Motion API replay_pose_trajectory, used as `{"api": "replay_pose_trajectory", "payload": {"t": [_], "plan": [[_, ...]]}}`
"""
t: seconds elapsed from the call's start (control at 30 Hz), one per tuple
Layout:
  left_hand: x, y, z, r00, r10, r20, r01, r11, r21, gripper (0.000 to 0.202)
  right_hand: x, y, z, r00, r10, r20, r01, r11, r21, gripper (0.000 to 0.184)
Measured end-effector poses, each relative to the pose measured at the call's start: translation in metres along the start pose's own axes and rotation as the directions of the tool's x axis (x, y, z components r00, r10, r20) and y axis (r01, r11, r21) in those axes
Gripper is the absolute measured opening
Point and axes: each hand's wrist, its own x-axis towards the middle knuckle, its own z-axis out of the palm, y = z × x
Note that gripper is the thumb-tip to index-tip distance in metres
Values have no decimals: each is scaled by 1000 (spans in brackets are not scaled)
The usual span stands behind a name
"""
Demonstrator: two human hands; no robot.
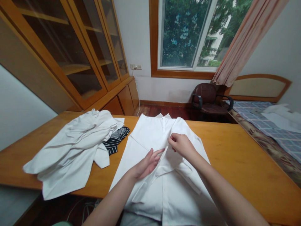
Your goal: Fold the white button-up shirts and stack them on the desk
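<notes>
A white shirt (143, 131) lies spread on the wooden table in front of me, its collar at the far edge and its hem hanging over the near edge. My right hand (180, 143) is closed, pinching a fold of the shirt's white cloth and raising it off the body of the shirt. Palm up, my left hand (149, 163) lies on the shirt with fingers stretched out, their tips at the edge of the raised fold. The sleeves appear folded over the lower front.
A heap of white clothes (77, 141) with a black striped cloth (116, 138) lies at the table's left. The wooden table (242, 163) extends right. Beyond are a glass-doored cabinet (94, 47), an armchair (205, 97) and a bed (249, 110).
</notes>
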Motion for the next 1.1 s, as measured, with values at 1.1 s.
{"api": "replay_pose_trajectory", "payload": {"t": [1.1], "plan": [[-47, -15, -47, 935, -217, -279, 290, 923, 253, 77, 22, 245, -4, 905, 226, -360, -326, 913, -246, 31]]}}
